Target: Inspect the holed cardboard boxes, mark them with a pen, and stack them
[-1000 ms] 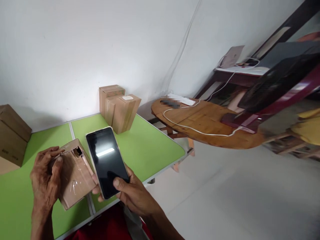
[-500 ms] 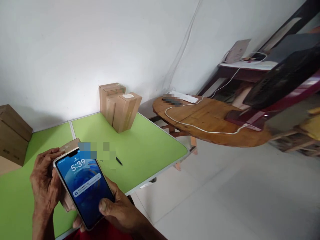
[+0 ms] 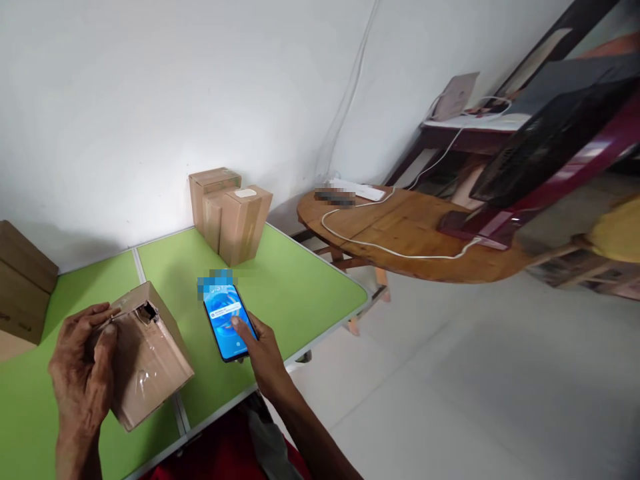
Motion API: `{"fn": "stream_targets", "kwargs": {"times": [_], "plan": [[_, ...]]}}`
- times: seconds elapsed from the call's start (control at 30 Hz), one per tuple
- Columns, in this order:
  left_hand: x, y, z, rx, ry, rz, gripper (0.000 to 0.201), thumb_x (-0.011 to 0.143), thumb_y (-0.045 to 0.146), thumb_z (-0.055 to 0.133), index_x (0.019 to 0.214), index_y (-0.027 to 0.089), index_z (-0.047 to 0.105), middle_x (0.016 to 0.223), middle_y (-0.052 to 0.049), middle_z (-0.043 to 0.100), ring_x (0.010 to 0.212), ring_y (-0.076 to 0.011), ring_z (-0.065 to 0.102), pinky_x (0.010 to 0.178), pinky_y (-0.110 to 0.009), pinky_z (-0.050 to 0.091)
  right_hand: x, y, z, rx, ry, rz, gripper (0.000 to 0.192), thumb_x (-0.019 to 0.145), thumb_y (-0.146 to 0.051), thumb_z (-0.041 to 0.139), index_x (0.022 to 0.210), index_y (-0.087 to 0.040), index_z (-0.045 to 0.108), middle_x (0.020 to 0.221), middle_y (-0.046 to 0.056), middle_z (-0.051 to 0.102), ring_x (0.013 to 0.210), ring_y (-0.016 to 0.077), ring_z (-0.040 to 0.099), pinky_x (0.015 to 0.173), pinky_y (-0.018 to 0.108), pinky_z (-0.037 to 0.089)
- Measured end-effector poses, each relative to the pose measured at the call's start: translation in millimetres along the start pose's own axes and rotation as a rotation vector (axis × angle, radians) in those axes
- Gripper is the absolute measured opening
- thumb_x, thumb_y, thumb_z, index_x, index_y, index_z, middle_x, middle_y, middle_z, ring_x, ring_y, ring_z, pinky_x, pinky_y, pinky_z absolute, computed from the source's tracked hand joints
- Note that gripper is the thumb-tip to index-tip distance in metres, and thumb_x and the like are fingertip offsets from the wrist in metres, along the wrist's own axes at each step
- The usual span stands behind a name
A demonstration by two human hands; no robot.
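My left hand (image 3: pixel 85 367) grips the upper left edge of a brown cardboard box (image 3: pixel 150 370), which is tilted over the green table (image 3: pixel 295 290). A ragged hole shows near the box's top corner, and clear tape shines on its face. My right hand (image 3: pixel 260 347) holds a smartphone (image 3: pixel 227 330) to the right of the box, thumb lying on the lit blue screen. A pixelated patch covers the phone's upper end.
Several taped cartons (image 3: pixel 243 230) stand at the table's back by the wall. Another large carton (image 3: pixel 23 287) is at the far left. Right of the green table is a wooden table (image 3: pixel 395 230) with a white cable (image 3: pixel 400 253) and a monitor (image 3: pixel 545 160).
My right hand has moved the phone forward and right, away from in front of the box, so the box and its torn corner now show. My left hand keeps its grip.
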State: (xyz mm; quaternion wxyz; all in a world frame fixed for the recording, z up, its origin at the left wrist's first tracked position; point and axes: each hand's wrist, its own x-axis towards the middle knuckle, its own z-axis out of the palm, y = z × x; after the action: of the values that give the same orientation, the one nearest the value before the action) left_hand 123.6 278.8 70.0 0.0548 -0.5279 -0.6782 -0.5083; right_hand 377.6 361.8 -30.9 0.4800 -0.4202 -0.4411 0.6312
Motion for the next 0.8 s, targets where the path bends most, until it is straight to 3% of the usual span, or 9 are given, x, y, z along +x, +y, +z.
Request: {"fn": "stream_targets", "kwargs": {"times": [0.1,0.33,0.47,0.57,0.67,0.8], "plan": [[0,0,0.2,0.006,0.001,0.002,0.029,0.103,0.048,0.066,0.108,0.025,0.083,0.125,-0.012,0.08,0.125,-0.0328,0.073,0.115,-0.055,0.057,18,27,-6,-0.213,0.0,0.025,0.07,0.084,-0.092,0.069,0.083,-0.022,0.064,0.066,-0.001,0.058,0.057,0.0166,0.051,0.054,0.03,0.044],[0,-2,-1.8,0.021,-0.011,0.0,0.029,0.105,0.05,0.067,0.112,0.027,0.084,0.129,-0.011,0.079,0.126,-0.0342,0.073,0.113,-0.057,0.057,25,59,14,-0.469,-0.078,-0.015,0.04,0.093,-0.054,0.07,0.07,-0.024,0.057,0.07,-0.001,0.064,0.07,0.0189,0.057,0.067,0.03,0.043],[-5,1,-2.8,-0.013,-0.011,-0.026,0.034,0.106,0.056,0.068,0.109,0.027,0.084,0.121,-0.008,0.08,0.119,-0.03,0.074,0.105,-0.048,0.059,23,60,14,-0.682,-0.084,-0.014,0.027,0.097,-0.04,0.072,0.078,-0.022,0.064,0.077,0.003,0.072,0.075,0.0211,0.063,0.071,0.031,0.042],[-15,1,-3.7,-0.014,-0.001,-0.05,0.035,0.107,0.059,0.068,0.108,0.029,0.085,0.115,-0.006,0.081,0.112,-0.0278,0.075,0.1,-0.045,0.058,17,58,11,-0.834,-0.069,-0.035,0.016,0.102,-0.035,0.071,0.097,-0.02,0.074,0.101,0.011,0.081,0.094,0.0272,0.073,0.083,0.034,0.047],[-28,-4,-7.6,0.022,-0.009,-0.023,0.03,0.108,0.055,0.068,0.113,0.031,0.084,0.12,-0.005,0.081,0.116,-0.0281,0.074,0.107,-0.046,0.056,13,57,12,-0.943,-0.052,-0.051,0.016,0.107,-0.032,0.067,0.109,-0.02,0.078,0.122,0.017,0.081,0.115,0.0333,0.075,0.096,0.039,0.051],[-49,-11,-17.9,0.094,-0.02,0.027,0.027,0.111,0.049,0.064,0.125,0.034,0.08,0.134,-0.007,0.077,0.13,-0.031,0.07,0.116,-0.051,0.051,16,60,15,-1.035,-0.018,-0.054,0.014,0.104,-0.028,0.069,0.11,-0.021,0.079,0.13,0.019,0.077,0.124,0.038,0.073,0.095,0.044,0.057]]}}
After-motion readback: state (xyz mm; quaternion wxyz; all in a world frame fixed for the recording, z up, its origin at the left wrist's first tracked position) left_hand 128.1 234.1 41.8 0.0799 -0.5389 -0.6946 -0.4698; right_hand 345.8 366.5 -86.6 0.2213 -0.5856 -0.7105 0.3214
